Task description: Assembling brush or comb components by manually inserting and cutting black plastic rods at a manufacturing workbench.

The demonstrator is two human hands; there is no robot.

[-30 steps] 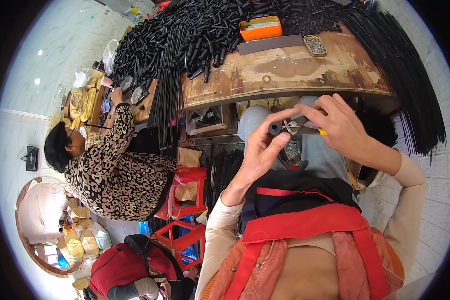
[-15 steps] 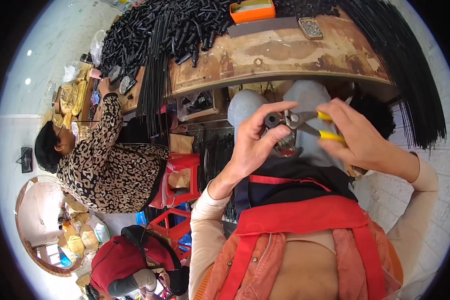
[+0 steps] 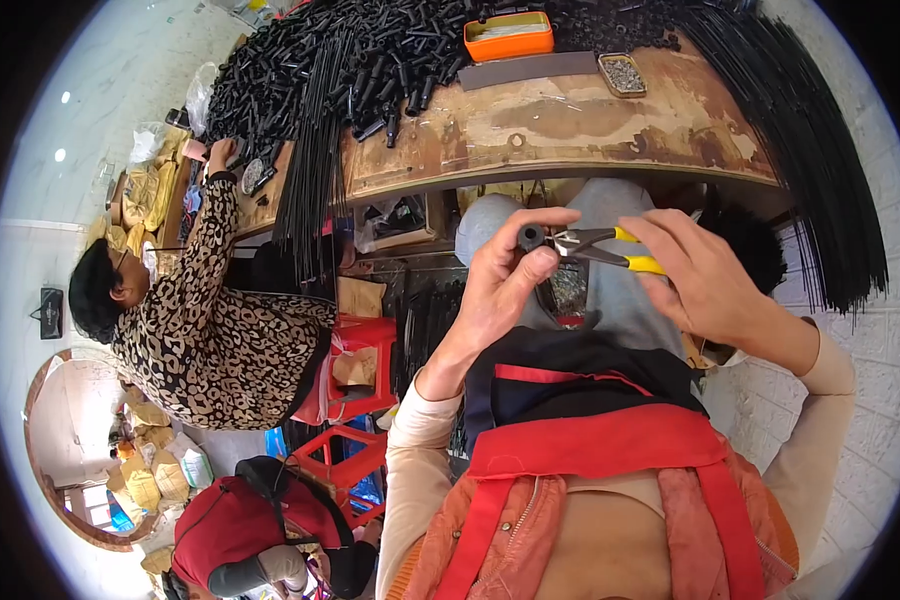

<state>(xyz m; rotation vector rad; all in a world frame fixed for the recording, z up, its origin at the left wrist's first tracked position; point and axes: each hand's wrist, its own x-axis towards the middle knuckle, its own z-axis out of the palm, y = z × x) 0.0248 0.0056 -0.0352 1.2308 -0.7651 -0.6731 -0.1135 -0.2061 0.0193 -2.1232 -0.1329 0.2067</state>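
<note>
Over my lap, my left hand (image 3: 500,290) is closed around a black tubular piece (image 3: 531,237), its round hollow end facing up between thumb and fingers. Yellow-handled pliers (image 3: 600,248) sit in my right hand (image 3: 705,270), whose fingers wrap the handles. The jaws meet a small silvery bit (image 3: 567,242) at the side of the black piece, by my left fingertips. Whether the jaws grip that bit I cannot tell. Most of the tube is hidden by my left hand.
The wooden bench (image 3: 570,120) ahead bears a heap of black tubes (image 3: 370,75), an orange box (image 3: 510,38) and a small tray of metal bits (image 3: 622,75). Long black rods (image 3: 800,140) hang off its right end. Two people work at left, near red stools (image 3: 355,370).
The plier handles have come closer together as my right hand closed. Both hands have shifted slightly to the left.
</note>
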